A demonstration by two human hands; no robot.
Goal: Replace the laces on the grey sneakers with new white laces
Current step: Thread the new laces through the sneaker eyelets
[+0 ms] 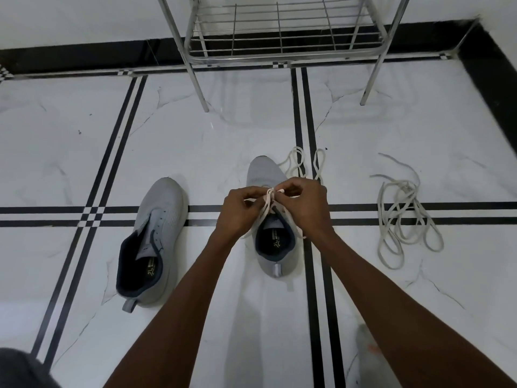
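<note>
Two grey sneakers stand on the white floor, toes pointing away from me. The left sneaker (156, 233) has bare eyelets and no lace. Over the tongue of the right sneaker (275, 261) my two hands meet. My left hand (242, 212) pinches a strand of the white lace (269, 198), and my right hand (305, 204) pinches its tip. Parts of that lace trail down both sides of the shoe. Another white lace (300, 161) lies in loops just beyond the right sneaker's toe.
A tangle of off-white laces (402, 217) lies on the floor to the right. A metal wire rack (279, 32) stands at the back on thin legs, against a black skirting. Black stripes cross the white marble floor.
</note>
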